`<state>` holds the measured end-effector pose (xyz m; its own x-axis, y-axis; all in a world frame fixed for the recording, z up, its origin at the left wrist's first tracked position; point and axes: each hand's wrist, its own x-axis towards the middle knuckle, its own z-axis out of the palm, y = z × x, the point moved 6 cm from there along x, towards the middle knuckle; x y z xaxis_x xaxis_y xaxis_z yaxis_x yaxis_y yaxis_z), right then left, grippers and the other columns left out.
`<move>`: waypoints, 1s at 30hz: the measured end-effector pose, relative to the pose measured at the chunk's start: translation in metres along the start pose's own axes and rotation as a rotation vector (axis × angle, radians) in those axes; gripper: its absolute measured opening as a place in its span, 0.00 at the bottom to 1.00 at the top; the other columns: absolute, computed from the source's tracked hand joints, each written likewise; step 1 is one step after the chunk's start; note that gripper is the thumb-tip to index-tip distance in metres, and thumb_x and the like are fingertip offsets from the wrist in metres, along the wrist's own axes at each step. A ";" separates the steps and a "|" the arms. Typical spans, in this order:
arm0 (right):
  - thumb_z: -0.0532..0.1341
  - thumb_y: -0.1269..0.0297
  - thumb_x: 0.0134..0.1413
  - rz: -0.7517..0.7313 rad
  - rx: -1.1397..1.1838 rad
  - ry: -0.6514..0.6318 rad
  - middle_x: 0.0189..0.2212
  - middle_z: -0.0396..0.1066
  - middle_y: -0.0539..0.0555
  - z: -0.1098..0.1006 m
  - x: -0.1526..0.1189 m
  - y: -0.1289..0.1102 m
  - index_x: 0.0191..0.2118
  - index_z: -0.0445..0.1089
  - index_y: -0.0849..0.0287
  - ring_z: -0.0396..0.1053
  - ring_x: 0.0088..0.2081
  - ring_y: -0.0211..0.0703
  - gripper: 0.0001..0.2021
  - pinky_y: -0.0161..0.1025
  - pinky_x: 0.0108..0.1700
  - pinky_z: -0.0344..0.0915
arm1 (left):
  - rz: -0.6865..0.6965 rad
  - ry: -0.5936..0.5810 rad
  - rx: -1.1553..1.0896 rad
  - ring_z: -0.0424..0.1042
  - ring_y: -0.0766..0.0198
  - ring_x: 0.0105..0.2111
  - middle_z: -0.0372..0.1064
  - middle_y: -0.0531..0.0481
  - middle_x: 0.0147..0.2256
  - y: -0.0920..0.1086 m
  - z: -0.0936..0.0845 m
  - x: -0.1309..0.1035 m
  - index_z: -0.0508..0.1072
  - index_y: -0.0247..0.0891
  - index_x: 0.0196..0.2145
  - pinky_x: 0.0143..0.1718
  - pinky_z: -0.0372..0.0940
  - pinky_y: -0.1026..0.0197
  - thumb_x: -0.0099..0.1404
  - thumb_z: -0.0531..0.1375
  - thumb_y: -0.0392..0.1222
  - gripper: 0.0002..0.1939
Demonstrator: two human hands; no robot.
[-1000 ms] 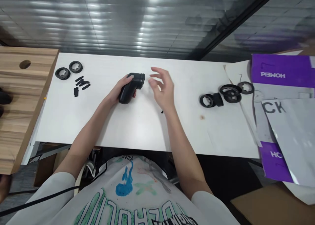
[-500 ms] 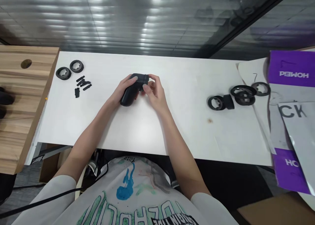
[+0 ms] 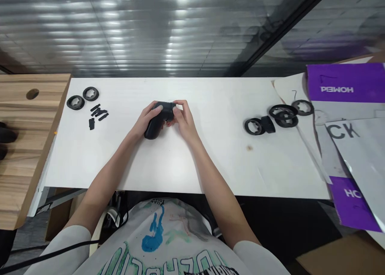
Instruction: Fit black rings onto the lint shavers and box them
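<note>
Over the middle of the white table, both hands hold a black device shaped like a pistol grip [image 3: 155, 126], its handle slanting down toward me. My left hand [image 3: 146, 119] wraps its body from the left, thumb on top. With thumb and fingers, my right hand [image 3: 184, 120] grips the short end [image 3: 170, 110] on the right. Some fingers are hidden behind the device. Off to the left lie two black rings [image 3: 83, 98] and several small black pieces [image 3: 98, 113].
Several black rings [image 3: 284, 116] and a short black cylinder [image 3: 268, 124] lie at the right, near a purple and white package [image 3: 345, 82]. A wooden board [image 3: 39, 146] adjoins the white table [image 3: 222, 158] at left. A glass wall [image 3: 144, 30] rises behind.
The camera view has shifted, so the scene appears slightly lower and further left. My right thumb has moved up onto the device's short end. Both hands still hold the device.
</note>
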<state>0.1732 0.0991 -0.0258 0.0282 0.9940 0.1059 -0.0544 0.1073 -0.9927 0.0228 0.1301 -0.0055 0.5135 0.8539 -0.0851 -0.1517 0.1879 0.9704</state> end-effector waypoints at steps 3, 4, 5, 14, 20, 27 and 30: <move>0.60 0.27 0.65 0.016 -0.018 -0.011 0.28 0.70 0.43 0.001 0.001 0.001 0.53 0.61 0.47 0.76 0.27 0.42 0.30 0.41 0.34 0.75 | -0.011 0.029 0.013 0.74 0.59 0.24 0.75 0.49 0.30 0.000 0.000 -0.001 0.72 0.42 0.43 0.26 0.69 0.59 0.68 0.65 0.70 0.28; 0.60 0.26 0.64 0.015 -0.016 -0.014 0.28 0.70 0.43 0.001 0.001 0.001 0.54 0.62 0.47 0.76 0.27 0.42 0.30 0.42 0.35 0.75 | -0.010 0.036 0.011 0.73 0.59 0.24 0.75 0.49 0.30 0.001 0.000 -0.001 0.71 0.42 0.43 0.26 0.69 0.59 0.68 0.65 0.72 0.29; 0.61 0.26 0.63 0.011 -0.011 -0.015 0.28 0.69 0.43 0.001 0.001 0.000 0.54 0.62 0.47 0.76 0.28 0.43 0.31 0.42 0.36 0.76 | -0.009 0.039 0.009 0.73 0.59 0.24 0.75 0.49 0.29 0.001 -0.001 0.000 0.71 0.42 0.42 0.26 0.69 0.59 0.67 0.65 0.73 0.29; 0.64 0.31 0.65 -0.073 -0.014 -0.070 0.41 0.68 0.50 0.002 -0.001 -0.002 0.61 0.59 0.44 0.76 0.46 0.48 0.32 0.46 0.47 0.80 | -0.058 0.059 -0.028 0.72 0.59 0.20 0.73 0.50 0.26 -0.002 -0.003 0.002 0.69 0.42 0.40 0.21 0.66 0.59 0.64 0.65 0.75 0.31; 0.61 0.31 0.68 -0.088 -0.102 -0.065 0.44 0.69 0.53 0.003 -0.002 -0.001 0.67 0.59 0.45 0.74 0.49 0.50 0.33 0.47 0.47 0.81 | -0.118 0.044 -0.077 0.72 0.57 0.21 0.74 0.46 0.25 -0.007 -0.003 0.004 0.72 0.41 0.35 0.22 0.68 0.57 0.67 0.61 0.77 0.32; 0.61 0.30 0.67 -0.075 -0.144 -0.088 0.46 0.69 0.53 0.004 -0.003 -0.005 0.71 0.58 0.44 0.74 0.40 0.47 0.36 0.49 0.47 0.79 | -0.170 0.043 -0.081 0.73 0.57 0.22 0.73 0.44 0.25 -0.011 -0.004 0.006 0.73 0.39 0.32 0.24 0.70 0.56 0.67 0.56 0.80 0.37; 0.58 0.29 0.68 -0.071 -0.152 -0.072 0.41 0.68 0.51 0.004 -0.003 -0.005 0.68 0.61 0.46 0.74 0.37 0.46 0.34 0.48 0.45 0.77 | -0.125 0.080 -0.054 0.74 0.57 0.23 0.74 0.45 0.27 -0.008 -0.004 0.003 0.73 0.40 0.36 0.24 0.70 0.57 0.65 0.60 0.80 0.35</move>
<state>0.1693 0.0960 -0.0210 -0.0448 0.9837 0.1742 0.0971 0.1778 -0.9793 0.0225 0.1331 -0.0140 0.4623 0.8579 -0.2240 -0.1370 0.3187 0.9379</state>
